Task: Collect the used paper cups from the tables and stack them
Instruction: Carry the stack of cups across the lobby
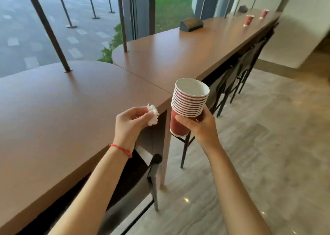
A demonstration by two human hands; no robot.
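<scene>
My right hand (198, 125) grips a stack of several red paper cups (187, 102) with white insides, held upright just off the edge of the near brown table (71, 109). My left hand (132, 120) pinches a crumpled white napkin (152, 115) over the table's edge, a red string bracelet on its wrist. Far down the long counter (196, 47) stand two more red paper cups, one (248, 20) nearer and one (264, 14) behind it.
A dark napkin holder (191, 25) sits mid-counter and a smaller dark object (242, 9) at the far end. Dark stools (232, 84) are tucked under the counter, another (153, 172) below my left arm. Slanted metal posts (53, 38) rise from the tables by the window. Tiled floor lies on the right.
</scene>
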